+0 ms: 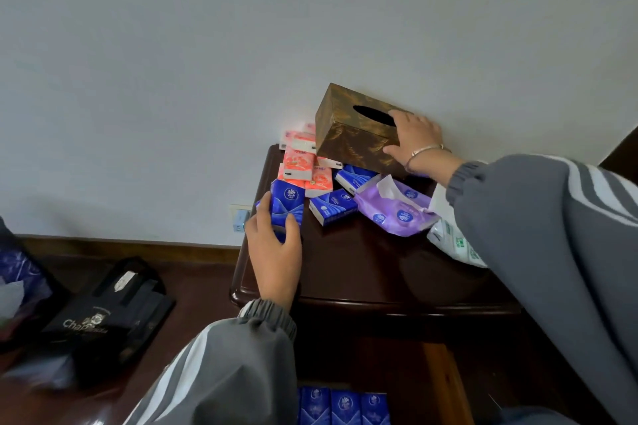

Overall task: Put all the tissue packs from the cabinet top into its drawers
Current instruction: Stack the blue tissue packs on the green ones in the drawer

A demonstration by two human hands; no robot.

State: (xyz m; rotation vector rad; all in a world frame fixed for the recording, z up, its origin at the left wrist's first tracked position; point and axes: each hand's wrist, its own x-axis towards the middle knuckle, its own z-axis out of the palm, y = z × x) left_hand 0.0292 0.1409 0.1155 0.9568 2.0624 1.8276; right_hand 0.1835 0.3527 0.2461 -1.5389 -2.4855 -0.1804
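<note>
On the dark wooden cabinet top [362,269] lie several small tissue packs. My left hand [274,245] grips an upright blue pack [286,203] at the top's left edge. My right hand [412,140] holds the end of a brown tissue box [348,134] that is tilted up against the wall. Pink packs [298,166] are heaped under and left of the box. Two more blue packs [333,207] [352,178] lie in the middle. A purple soft pack [397,210] sits right of them, and a white and green pack [455,241] shows under my right sleeve. Below, the open drawer [445,386] holds a row of blue packs [345,405].
A black paper bag [114,310] lies on the dark floor left of the cabinet. A wall socket with a blue plug [240,219] sits just left of the cabinet. A blue and white object [17,283] shows at the far left edge.
</note>
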